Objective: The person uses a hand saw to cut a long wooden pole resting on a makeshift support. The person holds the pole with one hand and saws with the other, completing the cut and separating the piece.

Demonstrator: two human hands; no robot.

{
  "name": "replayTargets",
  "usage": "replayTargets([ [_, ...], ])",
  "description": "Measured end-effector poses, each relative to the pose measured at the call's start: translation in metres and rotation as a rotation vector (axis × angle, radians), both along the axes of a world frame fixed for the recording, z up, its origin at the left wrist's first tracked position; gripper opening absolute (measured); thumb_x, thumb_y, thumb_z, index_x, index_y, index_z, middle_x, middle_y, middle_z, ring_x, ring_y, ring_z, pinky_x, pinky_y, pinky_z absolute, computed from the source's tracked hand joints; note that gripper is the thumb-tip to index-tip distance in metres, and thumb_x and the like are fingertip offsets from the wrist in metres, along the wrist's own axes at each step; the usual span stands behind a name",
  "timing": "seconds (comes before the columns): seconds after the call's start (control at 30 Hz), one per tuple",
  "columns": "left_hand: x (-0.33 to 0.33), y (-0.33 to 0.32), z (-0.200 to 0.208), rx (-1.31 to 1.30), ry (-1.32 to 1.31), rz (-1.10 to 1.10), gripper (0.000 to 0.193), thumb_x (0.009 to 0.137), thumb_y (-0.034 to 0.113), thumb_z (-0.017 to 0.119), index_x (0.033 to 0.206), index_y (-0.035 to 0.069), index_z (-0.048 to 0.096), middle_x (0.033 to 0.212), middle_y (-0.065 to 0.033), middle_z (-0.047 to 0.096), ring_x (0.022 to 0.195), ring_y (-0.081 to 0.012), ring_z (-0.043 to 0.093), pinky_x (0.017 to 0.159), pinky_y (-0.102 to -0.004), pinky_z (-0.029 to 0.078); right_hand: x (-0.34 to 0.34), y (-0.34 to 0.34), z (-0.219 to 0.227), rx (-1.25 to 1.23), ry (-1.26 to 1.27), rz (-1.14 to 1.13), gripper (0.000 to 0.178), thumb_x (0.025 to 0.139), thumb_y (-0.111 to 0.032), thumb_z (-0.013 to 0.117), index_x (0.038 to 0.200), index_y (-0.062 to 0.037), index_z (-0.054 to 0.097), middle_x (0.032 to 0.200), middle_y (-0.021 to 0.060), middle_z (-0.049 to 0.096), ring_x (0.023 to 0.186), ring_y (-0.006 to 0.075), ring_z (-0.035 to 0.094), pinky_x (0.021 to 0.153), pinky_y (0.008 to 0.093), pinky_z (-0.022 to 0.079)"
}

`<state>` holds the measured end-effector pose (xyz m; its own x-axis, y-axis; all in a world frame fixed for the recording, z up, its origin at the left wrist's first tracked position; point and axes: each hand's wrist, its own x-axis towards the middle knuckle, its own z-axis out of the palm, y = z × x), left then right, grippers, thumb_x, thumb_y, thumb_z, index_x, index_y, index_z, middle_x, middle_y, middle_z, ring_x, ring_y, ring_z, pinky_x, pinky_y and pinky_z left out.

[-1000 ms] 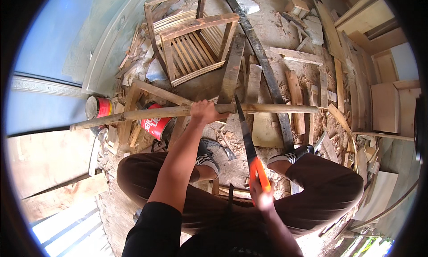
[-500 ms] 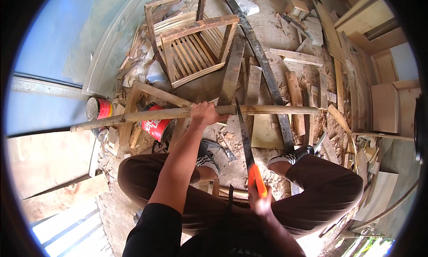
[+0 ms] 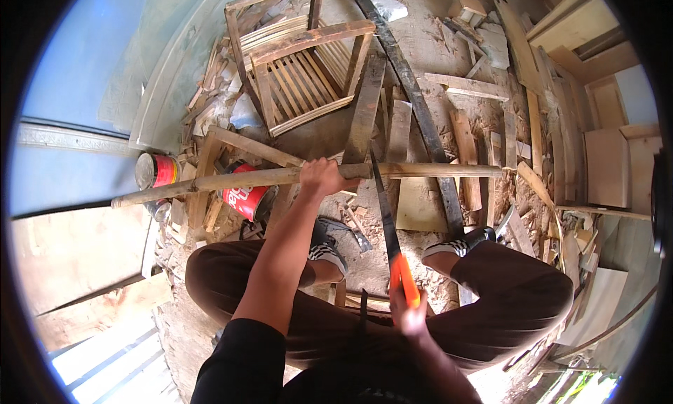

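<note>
Handsaw [image 3: 390,229] and R hand [image 3: 410,313] sit slightly nearer the body vs. 1 s ago. R hand's closed round the orange handle, a bit blurred; L hand [image 3: 322,177] grips a wooden pole [image 3: 273,177] lying crosswise out front. Blade crosses pole just R of L hand. Red can [image 3: 245,195] nr pole's L half; slatted wooden chair [image 3: 301,85] beyond.

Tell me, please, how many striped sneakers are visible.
2: the left sneaker is left of the handsaw, and the right sneaker is right of it. Others may be hidden.
</note>
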<state>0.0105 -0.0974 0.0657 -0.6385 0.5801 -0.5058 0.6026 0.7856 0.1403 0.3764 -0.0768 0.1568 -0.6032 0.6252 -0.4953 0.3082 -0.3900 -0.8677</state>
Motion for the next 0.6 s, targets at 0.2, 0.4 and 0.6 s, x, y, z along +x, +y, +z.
replayTargets([
  [0.2, 0.001, -0.003, 0.003, 0.001, 0.025, 0.006, 0.106, 0.066, 0.098, 0.062, 0.118, 0.007, 0.078, 0.118, -0.0189, 0.075, 0.116, -0.0331, 0.071, 0.102, -0.0446, 0.052, -0.109, 0.048, -0.042, -0.078, -0.028, 0.017, 0.029, 0.098, -0.011, 0.067, 0.072, -0.0018, 0.057, 0.064, -0.0052, 0.049, 0.06, 0.0053, 0.044, 0.05, 0.0313, 0.033],
  [0.4, -0.001, -0.002, 0.003, 0.018, 0.038, 0.0, 0.104, 0.067, 0.097, 0.063, 0.116, 0.006, 0.079, 0.116, -0.0194, 0.075, 0.113, -0.0328, 0.072, 0.1, -0.0441, 0.053, 0.01, -0.005, 0.038, -0.16, -0.056, -0.056, 0.023, 0.098, -0.001, 0.064, 0.075, -0.0027, 0.06, 0.064, -0.0039, 0.053, 0.06, 0.0038, 0.046, 0.05, 0.0267, 0.033],
  [0.6, 0.007, 0.002, -0.002, 0.014, 0.038, -0.015, 0.1, 0.068, 0.095, 0.063, 0.112, 0.007, 0.081, 0.108, -0.0172, 0.078, 0.107, -0.0336, 0.075, 0.094, -0.044, 0.057, -0.134, 0.065, -0.019, 0.035, -0.031, -0.024, 0.02, 0.098, -0.007, 0.067, 0.08, -0.0017, 0.06, 0.071, -0.0046, 0.055, 0.064, 0.0057, 0.047, 0.053, 0.0273, 0.036],
])
